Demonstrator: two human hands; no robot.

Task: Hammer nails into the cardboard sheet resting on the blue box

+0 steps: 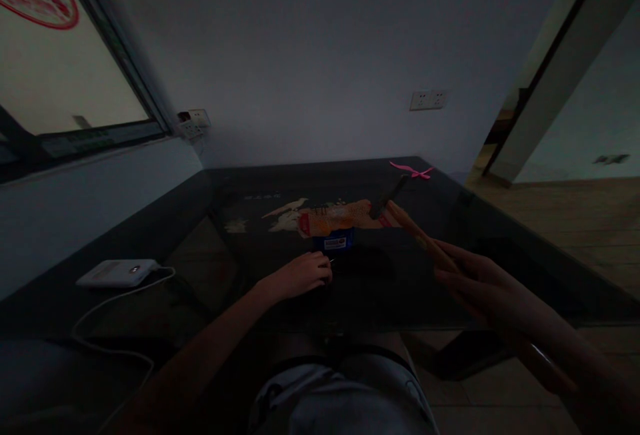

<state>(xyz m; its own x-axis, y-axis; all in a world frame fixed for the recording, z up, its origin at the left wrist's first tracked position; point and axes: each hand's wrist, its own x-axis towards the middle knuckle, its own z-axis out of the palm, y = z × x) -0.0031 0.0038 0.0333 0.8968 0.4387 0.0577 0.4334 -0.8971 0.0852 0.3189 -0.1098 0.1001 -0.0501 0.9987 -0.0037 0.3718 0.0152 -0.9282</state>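
My left hand rests on the dark glass table, fingers curled, pinching what looks like a thin pin or needle at its tip. Just beyond it stands a small blue box with an orange patterned packet on top. My right hand is raised at the right and grips a long wooden stick whose dark end points toward the packet. The scene is very dim.
A white power bank with a white cable lies at the table's left. A pink ribbon sits at the far right corner. Wall sockets, a window at the left, a doorway at the right.
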